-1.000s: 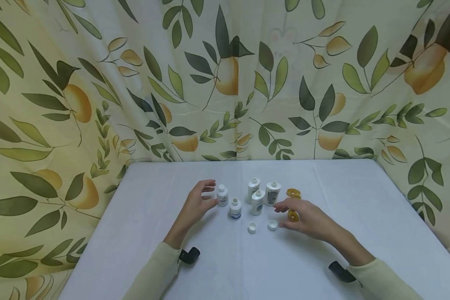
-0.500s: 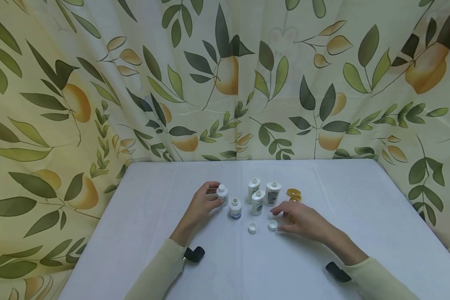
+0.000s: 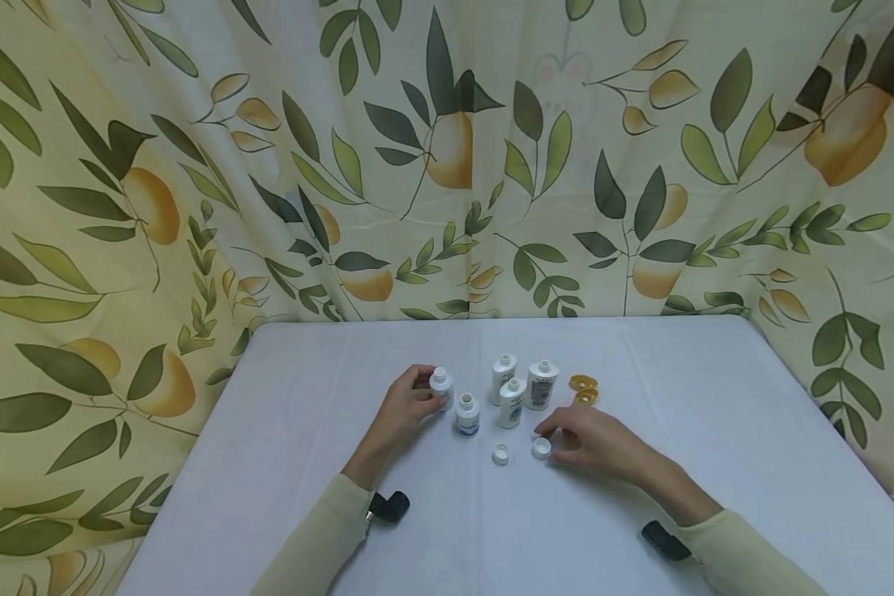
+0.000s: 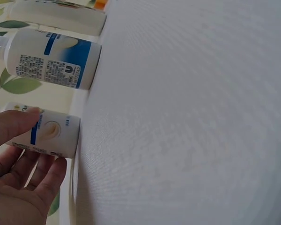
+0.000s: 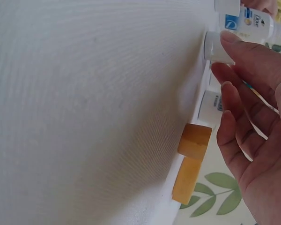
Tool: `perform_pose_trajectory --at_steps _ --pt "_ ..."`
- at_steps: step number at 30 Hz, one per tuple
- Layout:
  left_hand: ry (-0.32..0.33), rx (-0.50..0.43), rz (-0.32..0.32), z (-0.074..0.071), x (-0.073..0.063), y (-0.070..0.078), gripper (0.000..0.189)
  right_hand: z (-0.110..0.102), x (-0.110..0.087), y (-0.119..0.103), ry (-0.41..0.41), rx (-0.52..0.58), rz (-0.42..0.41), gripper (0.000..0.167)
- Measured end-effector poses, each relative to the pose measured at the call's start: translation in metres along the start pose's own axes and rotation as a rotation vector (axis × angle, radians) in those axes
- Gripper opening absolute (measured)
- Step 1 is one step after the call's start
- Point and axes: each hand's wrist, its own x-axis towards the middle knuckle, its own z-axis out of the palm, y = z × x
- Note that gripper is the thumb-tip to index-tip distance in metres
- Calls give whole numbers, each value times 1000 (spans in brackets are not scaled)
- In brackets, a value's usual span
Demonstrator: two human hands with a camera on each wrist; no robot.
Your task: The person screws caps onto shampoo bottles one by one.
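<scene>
My left hand (image 3: 406, 407) grips a small white bottle (image 3: 441, 387) standing upright at the left of the group. In the left wrist view, the thumb lies across the label of this bottle (image 4: 51, 133) and the fingers curl round its other side. My right hand (image 3: 592, 443) is low over the table, thumb and index finger on either side of a small white cap (image 3: 541, 448), fingertips right at its edge. The right wrist view has the thumb overlapping that cap (image 5: 215, 47), the other fingers loosely bent. A second white cap (image 3: 501, 454) lies to the left.
Another small white bottle (image 3: 467, 416) stands close to the left hand. Three taller white bottles (image 3: 511, 406) cluster in the middle. Yellow rings (image 3: 583, 382) lie behind the right hand. A white cloth covers the table (image 3: 328, 372), with a patterned curtain (image 3: 447, 248) behind.
My left hand has moved right and its fingers have come round the small bottle. My right hand has moved left and nearer, its fingertips drawing in around the cap. The bottles stand where they were.
</scene>
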Motion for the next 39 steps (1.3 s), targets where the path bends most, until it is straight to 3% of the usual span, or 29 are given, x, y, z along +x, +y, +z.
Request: perform_pose_trajectory --at_steps 12,18,29,35,39 --pt "-3 23 14 1 2 -4 48 5 3 0 1 8 -5 28" --pt "16 88 0 0 0 -5 46 7 4 1 -6 15 21 24" --pt "89 140 25 -12 -8 8 44 2 1 -2 19 11 28 24" --pt "107 135 32 -18 -11 15 46 -3 2 -6 17 102 7 25" --pt "118 115 53 -21 -14 18 46 -4 3 -6 37 205 -51 24"
